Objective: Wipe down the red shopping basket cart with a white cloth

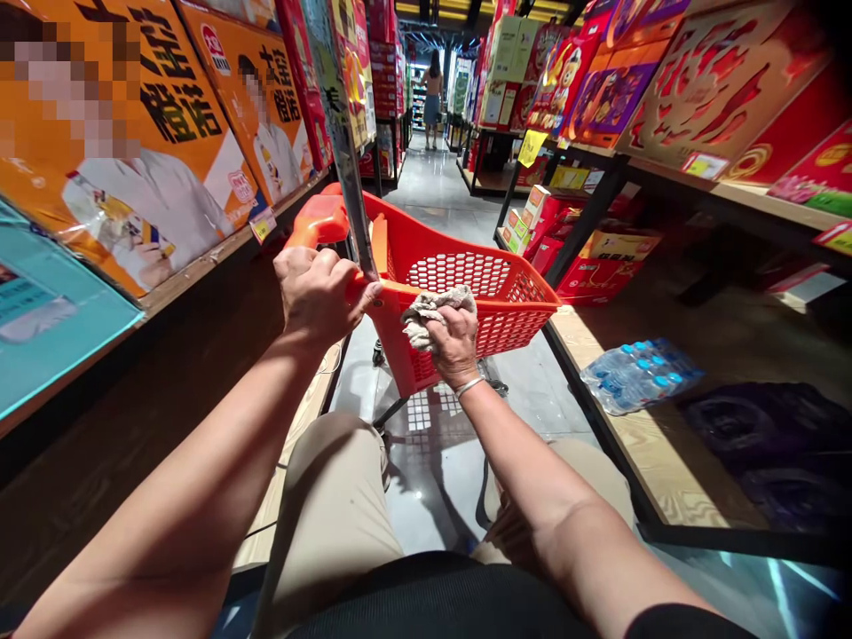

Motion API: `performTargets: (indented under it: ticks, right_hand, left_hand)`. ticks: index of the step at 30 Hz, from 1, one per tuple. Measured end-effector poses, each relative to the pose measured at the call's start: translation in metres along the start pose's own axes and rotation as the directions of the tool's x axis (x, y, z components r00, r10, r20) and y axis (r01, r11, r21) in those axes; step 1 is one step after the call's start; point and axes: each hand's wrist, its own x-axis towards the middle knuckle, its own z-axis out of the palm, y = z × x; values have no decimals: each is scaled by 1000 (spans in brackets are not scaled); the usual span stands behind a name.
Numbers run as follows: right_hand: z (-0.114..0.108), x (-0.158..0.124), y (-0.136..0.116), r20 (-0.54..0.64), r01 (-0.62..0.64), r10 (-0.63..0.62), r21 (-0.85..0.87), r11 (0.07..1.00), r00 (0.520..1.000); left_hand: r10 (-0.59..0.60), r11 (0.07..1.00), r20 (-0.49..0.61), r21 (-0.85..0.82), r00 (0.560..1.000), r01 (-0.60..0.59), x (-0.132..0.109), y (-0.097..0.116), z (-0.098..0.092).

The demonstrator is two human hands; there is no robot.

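An orange-red plastic shopping cart (459, 240) with honeycomb holes in its basket walls stands in front of my knees. My left hand (319, 288) is wrapped round the cart's orange handle (324, 217) at the upper left corner, beside a worn metal post. In my right hand (456, 342) is a crumpled, greyish-white cloth (432, 311), pressed against the near rim of the basket. A thin bracelet circles the right wrist. The fingers of my right hand are bunched over the cloth and partly hide it.
Shelves with orange drink cartons (166, 115) rise close on the left. Red and gold gift boxes (719, 98) fill the right shelf. Below lies a shrink-wrapped pack of water bottles (639, 373). Far down the tiled aisle (432, 169) a person (432, 93) stands.
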Motion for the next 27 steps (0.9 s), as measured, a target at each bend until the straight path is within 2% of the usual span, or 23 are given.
performTargets:
  ticks: [2,4,7,9,11,14,16,18,21,24,27]
  right_hand:
    - [4,-8,7,23,-4,4,-18,1000,1000]
    - [11,-29,11,115,-14,14,-1,1000,993]
    - [15,-63,14,280,-84,65,54,995,958]
    - [13,-72,16,336,-105,74,75,992,939]
    - [6,-68,19,309,-92,64,79,993,949]
    - [-6,-47,25,135,-105,99,36,994,986]
    - [-10,-37,30,22,-139,139,4,990,990]
    - [-8,-37,34,0,-172,172,-6,985,985]
    - [2,-56,39,131,-223,221,3,975,966]
    - [10,-79,46,285,-269,251,23,963,925]
    - [8,-87,56,367,-271,231,62,960,901]
  left_hand:
    - [2,1000,14,17,1000,-2,0,0,-1]
    - [1,999,37,44,999,-3,1,1,-3]
    - [-6,998,64,68,998,1,1,1,-4]
    - [-5,996,62,94,998,-1,1,2,-5]
    - [5,992,52,129,999,-12,0,2,-4]
    - [8,991,37,132,999,-13,-2,3,-4]
    - [-8,996,32,92,999,5,-2,3,-3]
    - [-23,998,29,54,999,22,-2,3,-4]
    - [-18,999,34,50,999,17,0,3,-5]
    - [-4,998,35,61,999,2,1,3,-7]
    - [-4,997,33,81,999,1,1,3,-7]
